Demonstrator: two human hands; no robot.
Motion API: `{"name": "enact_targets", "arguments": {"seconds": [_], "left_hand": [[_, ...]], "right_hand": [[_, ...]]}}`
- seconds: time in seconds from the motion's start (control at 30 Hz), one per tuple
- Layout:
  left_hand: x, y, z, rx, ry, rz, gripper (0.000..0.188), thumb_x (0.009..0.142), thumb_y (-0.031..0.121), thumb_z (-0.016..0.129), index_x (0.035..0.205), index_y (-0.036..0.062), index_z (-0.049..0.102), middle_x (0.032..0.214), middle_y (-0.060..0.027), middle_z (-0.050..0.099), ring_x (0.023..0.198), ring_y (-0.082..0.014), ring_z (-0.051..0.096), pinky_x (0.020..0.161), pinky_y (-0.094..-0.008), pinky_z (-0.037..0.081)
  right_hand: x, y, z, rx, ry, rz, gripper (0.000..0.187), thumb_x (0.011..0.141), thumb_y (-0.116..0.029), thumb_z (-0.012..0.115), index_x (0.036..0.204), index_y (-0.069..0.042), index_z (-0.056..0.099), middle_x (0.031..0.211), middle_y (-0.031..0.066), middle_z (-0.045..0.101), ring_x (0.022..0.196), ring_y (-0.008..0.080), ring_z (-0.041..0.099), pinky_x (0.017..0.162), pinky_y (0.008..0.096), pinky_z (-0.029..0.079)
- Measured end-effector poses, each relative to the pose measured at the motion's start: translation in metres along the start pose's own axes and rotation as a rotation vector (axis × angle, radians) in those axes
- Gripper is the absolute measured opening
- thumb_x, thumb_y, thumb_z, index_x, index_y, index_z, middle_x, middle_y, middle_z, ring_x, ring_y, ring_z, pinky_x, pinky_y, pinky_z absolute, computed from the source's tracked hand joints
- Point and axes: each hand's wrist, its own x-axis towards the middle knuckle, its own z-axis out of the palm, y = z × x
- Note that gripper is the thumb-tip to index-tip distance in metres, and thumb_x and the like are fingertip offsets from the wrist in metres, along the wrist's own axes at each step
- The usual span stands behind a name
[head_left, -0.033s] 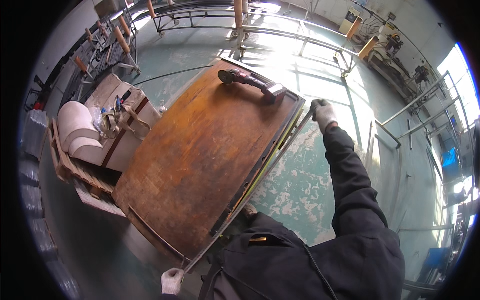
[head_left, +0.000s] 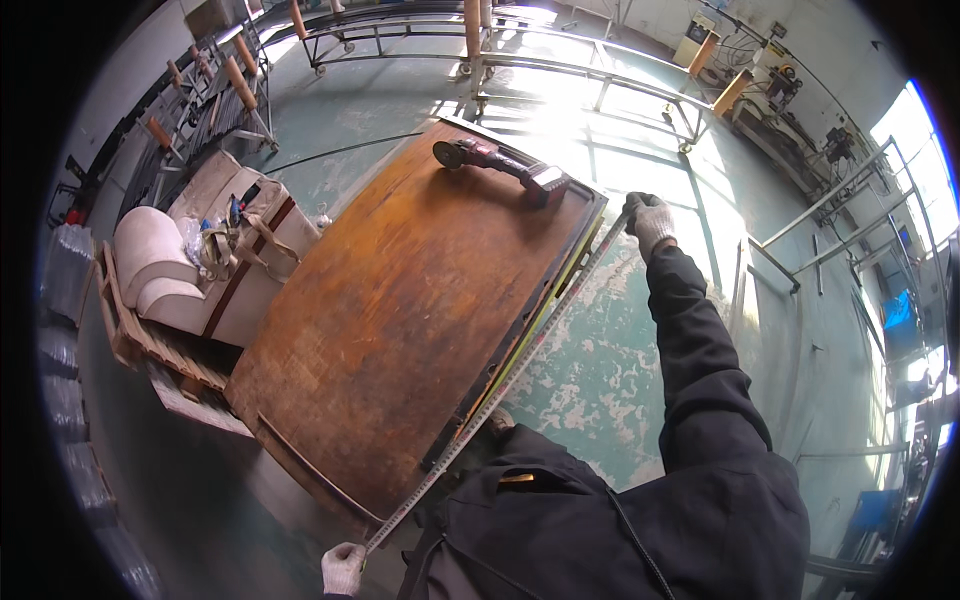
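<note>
Measuring tape (head_left: pixel 488 407) stretched between left fingers (head_left: pixel 350 552) and right fingers (head_left: pixel 642 203).

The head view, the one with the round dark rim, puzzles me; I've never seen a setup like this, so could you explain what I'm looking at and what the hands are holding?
There is no robot here: it's a person working with two gloved hands. A wide fisheye camera on their head looks down, so straight edges bend near the rim, and left in the picture is the person's left. The left hand, low in the picture, and the right hand, stretched out farther up, hold a long, thin, pale measuring tape between them. It runs along one side of a worn brown board-like tabletop. On that surface, near its far end, lies a dark red and black power tool with a round disc at one end.
</note>
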Motion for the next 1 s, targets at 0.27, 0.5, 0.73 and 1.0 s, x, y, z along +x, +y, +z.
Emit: {"name": "enact_targets", "arguments": {"seconds": [0.27, 0.5, 0.73, 1.0], "left_hand": [[0.042, 0.026, 0.066, -0.166, 0.106, 0.257, 0.025, 0.102, 0.017, 0.084, 0.098, -0.0073, 0.082, 0.084, -0.0061, 0.079, 0.076, -0.0130, 0.069, 0.072, -0.0344, 0.054], [0.094, 0.066, 0.140, -0.108, 0.130, 0.253, 0.033, 0.105, 0.025, 0.084, 0.095, -0.0063, 0.082, 0.080, -0.0108, 0.080, 0.076, -0.0180, 0.072, 0.074, -0.0392, 0.056], [0.131, 0.064, 0.142, 0.038, 0.212, 0.228, 0.038, 0.104, 0.033, 0.082, 0.097, -0.0043, 0.085, 0.085, -0.0208, 0.083, 0.080, -0.0319, 0.080, 0.080, -0.0463, 0.059], [0.140, 0.080, 0.153, 0.080, 0.239, 0.274, 0.039, 0.104, 0.033, 0.081, 0.098, -0.0049, 0.085, 0.086, -0.0223, 0.083, 0.082, -0.0338, 0.081, 0.080, -0.0474, 0.059]], "right_hand": [[-0.222, 0.096, 0.129, -0.038, -0.079, 0.199, 0.050, 0.112, -0.047, 0.076, 0.105, 0.003, 0.081, 0.085, 0.0140, 0.083, 0.070, 0.0211, 0.078, 0.066, 0.0374, 0.065], [-0.323, 0.103, 0.180, -0.429, -0.187, 0.171, 0.061, 0.112, -0.059, 0.071, 0.110, 0.001, 0.081, 0.098, 0.0246, 0.084, 0.102, 0.0423, 0.082, 0.094, 0.0504, 0.062], [-0.326, 0.150, 0.170, -0.678, -0.114, 0.315, 0.065, 0.105, -0.060, 0.075, 0.114, 0.004, 0.082, 0.108, 0.0324, 0.084, 0.114, 0.0502, 0.080, 0.101, 0.0532, 0.062], [-0.306, 0.183, 0.178, -0.736, -0.226, 0.305, 0.064, 0.104, -0.056, 0.072, 0.113, 0.006, 0.084, 0.113, 0.0347, 0.082, 0.117, 0.0502, 0.080, 0.101, 0.0538, 0.063]]}}
